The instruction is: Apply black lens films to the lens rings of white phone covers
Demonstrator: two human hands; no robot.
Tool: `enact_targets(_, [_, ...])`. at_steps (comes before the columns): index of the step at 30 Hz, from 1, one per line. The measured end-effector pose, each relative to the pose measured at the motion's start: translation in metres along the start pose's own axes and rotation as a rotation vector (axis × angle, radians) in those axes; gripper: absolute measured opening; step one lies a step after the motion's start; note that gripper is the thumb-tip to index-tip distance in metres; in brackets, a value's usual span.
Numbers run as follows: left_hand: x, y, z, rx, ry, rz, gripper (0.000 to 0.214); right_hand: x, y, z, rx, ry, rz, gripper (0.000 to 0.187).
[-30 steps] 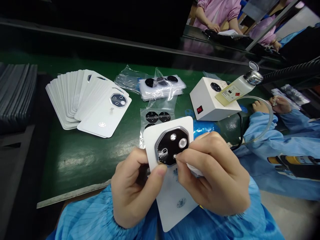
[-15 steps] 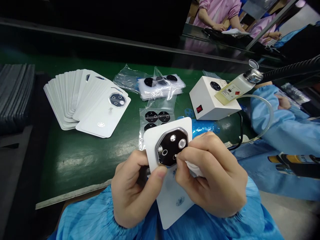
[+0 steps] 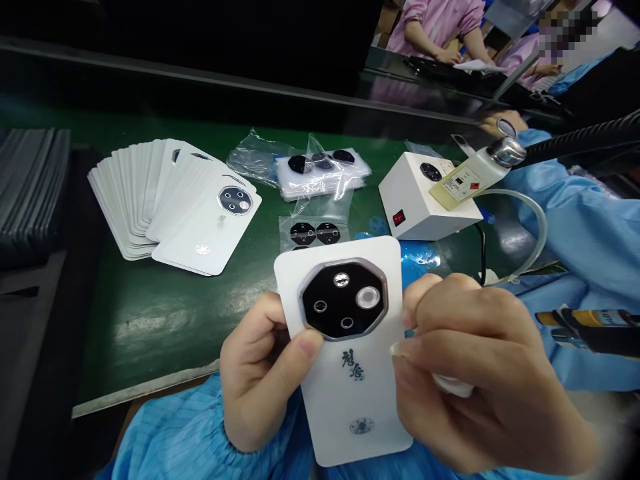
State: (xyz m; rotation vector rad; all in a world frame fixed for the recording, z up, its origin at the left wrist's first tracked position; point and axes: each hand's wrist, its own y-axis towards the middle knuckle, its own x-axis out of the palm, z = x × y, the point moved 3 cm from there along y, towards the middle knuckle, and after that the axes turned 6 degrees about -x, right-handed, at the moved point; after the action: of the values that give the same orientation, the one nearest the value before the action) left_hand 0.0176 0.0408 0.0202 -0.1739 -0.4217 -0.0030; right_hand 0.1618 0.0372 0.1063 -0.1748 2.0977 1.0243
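The left hand (image 3: 257, 373) stands upright at the near edge of the work, its grip clamped on the lower left side of a white phone back cover (image 3: 350, 407): the thumb lies across the front face and the fingers curl behind. The cover is held up, tilted slightly, above the counter (image 3: 150, 320). Its smooth, glossy panel has rounded corners and carries dark printed characters and a small emblem. A glossy black octagonal camera lens plate (image 3: 344, 300) with a metallic rim and four round openings sits on its upper part.

The right hand (image 3: 480, 373) is raised beside the cover, its fingers curled closed around a soft white wipe (image 3: 453, 385), with the fingertips at the cover's right edge. Both forearms are in pleated blue sleeves (image 3: 200, 440).

Beyond lies the green counter's glossy surface. On it are a fanned stack of white covers (image 3: 165, 200), clear plastic bags of black octagonal plates (image 3: 313, 233), and a white box (image 3: 420, 197) with a red rocker switch (image 3: 399, 217). A plastic dispenser bottle (image 3: 467, 177) with a metal top stands against it, with clear tubing (image 3: 530, 213) alongside. A co-worker's blue sleeve (image 3: 575, 213) extends at far right.
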Motion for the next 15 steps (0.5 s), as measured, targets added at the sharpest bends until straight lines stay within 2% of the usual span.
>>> enact_targets(6, [0.002,-0.001,0.001,-0.042,-0.029,0.009,0.009,0.007,-0.005,-0.004,0.145,0.105,0.228,0.022])
enact_targets(13, [0.002,-0.002,0.0,-0.067,-0.055,0.001,0.012,0.009,-0.005,-0.005,0.12,0.102,0.255,0.022])
enact_targets(15, [0.002,-0.003,-0.001,-0.07,-0.048,-0.005,0.012,0.007,-0.003,-0.004,0.092,0.097,0.216,0.024])
